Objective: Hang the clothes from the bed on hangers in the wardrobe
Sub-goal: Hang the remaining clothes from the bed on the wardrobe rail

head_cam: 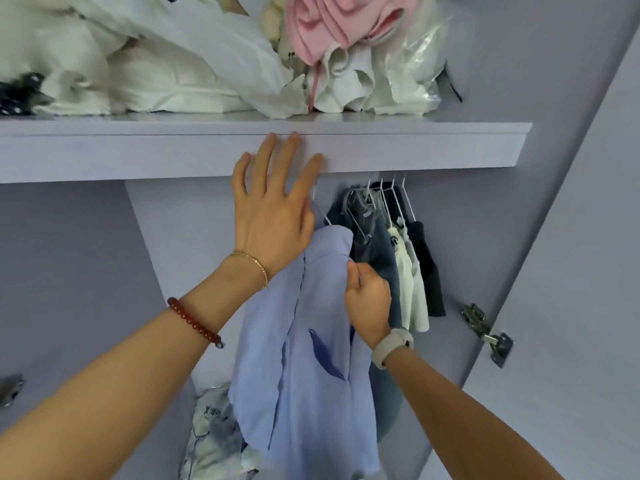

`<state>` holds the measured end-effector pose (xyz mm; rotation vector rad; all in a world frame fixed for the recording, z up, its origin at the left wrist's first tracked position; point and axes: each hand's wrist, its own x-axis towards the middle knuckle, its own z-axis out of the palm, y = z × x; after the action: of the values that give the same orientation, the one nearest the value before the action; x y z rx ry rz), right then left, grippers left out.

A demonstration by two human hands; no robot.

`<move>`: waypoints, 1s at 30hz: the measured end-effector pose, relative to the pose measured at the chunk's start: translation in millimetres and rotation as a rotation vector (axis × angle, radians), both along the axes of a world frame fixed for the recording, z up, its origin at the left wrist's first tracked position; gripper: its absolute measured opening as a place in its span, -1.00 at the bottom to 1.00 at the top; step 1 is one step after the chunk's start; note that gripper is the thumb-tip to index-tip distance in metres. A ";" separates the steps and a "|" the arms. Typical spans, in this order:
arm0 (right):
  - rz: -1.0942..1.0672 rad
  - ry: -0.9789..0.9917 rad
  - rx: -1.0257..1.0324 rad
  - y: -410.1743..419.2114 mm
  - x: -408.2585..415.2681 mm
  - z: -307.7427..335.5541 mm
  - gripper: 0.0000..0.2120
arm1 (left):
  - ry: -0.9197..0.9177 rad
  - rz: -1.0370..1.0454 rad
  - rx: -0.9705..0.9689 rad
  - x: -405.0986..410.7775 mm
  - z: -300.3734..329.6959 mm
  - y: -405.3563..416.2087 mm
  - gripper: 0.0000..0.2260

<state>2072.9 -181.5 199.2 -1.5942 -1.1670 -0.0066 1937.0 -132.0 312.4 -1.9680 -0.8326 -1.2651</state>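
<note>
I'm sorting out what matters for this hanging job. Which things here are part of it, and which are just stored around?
Part of the job:
- light blue shirt, pinched by the right hand
- left hand, open in front of the shelf edge
- white hangers

Just lying about:
- pink garment
- white bedding
- plastic bag
- door hinge

Both forearms bare, no sleeves in frame. Left hand [273, 216]: thin gold chain bracelet [254, 268] right at the wrist, plus a dark red round-bead bracelet [194, 322] further up the forearm, small clasp or charm on its end. Right hand [369, 303]: watch [393, 348] on a pale beige strap at the wrist, face not readable.
</note>
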 end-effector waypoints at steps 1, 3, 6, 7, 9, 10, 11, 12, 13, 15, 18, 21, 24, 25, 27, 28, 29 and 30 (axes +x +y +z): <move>-0.019 0.012 0.010 6.5 1.5 4.9 -0.57 | 0.021 0.050 -0.003 5.0 4.1 3.7 -0.53; -0.050 0.024 0.042 17.1 7.2 10.3 -0.64 | 0.065 0.142 -0.023 13.6 4.4 12.4 -0.46; -0.120 0.013 0.029 32.0 19.1 15.0 -0.67 | 0.096 0.217 -0.042 18.3 -1.6 24.1 -0.35; -0.146 0.005 0.004 36.9 23.0 16.7 -0.67 | 0.104 0.232 -0.042 18.2 -2.3 26.1 -0.33; -0.171 -0.016 -0.076 45.6 30.2 21.6 -0.65 | 0.116 0.252 -0.041 17.4 -2.1 27.9 -0.30; -0.174 -0.027 -0.132 49.4 33.3 24.2 -0.64 | 0.120 0.257 -0.044 17.4 -1.8 27.9 -0.29; -0.177 -0.033 -0.190 52.3 35.8 26.3 -0.64 | 0.121 0.260 -0.046 17.5 -1.3 28.0 -0.28; -0.179 -0.035 -0.240 53.7 37.7 27.5 -0.63 | 0.122 0.263 -0.047 17.6 -1.3 28.1 -0.27; -0.177 -0.037 -0.280 54.1 38.9 27.8 -0.63 | 0.124 0.267 -0.044 17.7 -1.4 28.3 -0.27; -0.168 -0.054 -0.333 53.7 39.9 27.1 -0.65 | 0.131 0.278 -0.033 17.1 -1.8 28.8 -0.26; -0.174 -0.044 -0.377 53.3 40.7 27.2 -0.68 | 0.139 0.278 -0.038 16.7 -1.6 28.0 -0.27; -0.166 -0.051 -0.385 51.1 40.5 24.4 -0.67 | 0.144 0.271 -0.062 17.7 -1.7 26.9 -0.27; -0.090 -0.089 -0.357 39.8 36.5 9.4 -0.70 | 0.149 0.257 -0.086 17.2 -1.5 24.9 -0.27; -0.050 -0.088 -0.326 33.6 35.1 1.4 -0.73 | 0.144 0.250 -0.097 17.4 -2.0 22.4 -0.27; 0.032 -0.062 -0.277 15.8 33.0 -15.9 -0.73 | 0.110 0.209 -0.124 19.4 -6.7 13.3 -0.30; 0.063 -0.062 -0.271 4.4 32.6 -24.9 -0.70 | 0.082 0.168 -0.148 20.7 -12.7 7.6 -0.32; 0.088 -0.080 -0.273 -8.2 33.1 -33.8 -0.66 | 0.051 0.120 -0.180 22.3 -22.0 1.3 -0.33; 0.101 -0.107 -0.283 -22.4 33.6 -42.4 -0.63 | 0.027 0.074 -0.216 23.7 -35.2 -6.1 -0.34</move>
<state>2106.6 -203.9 156.8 -1.7967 -1.3779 0.1460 1960.8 -138.1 277.2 -2.0958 -1.0559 -1.1437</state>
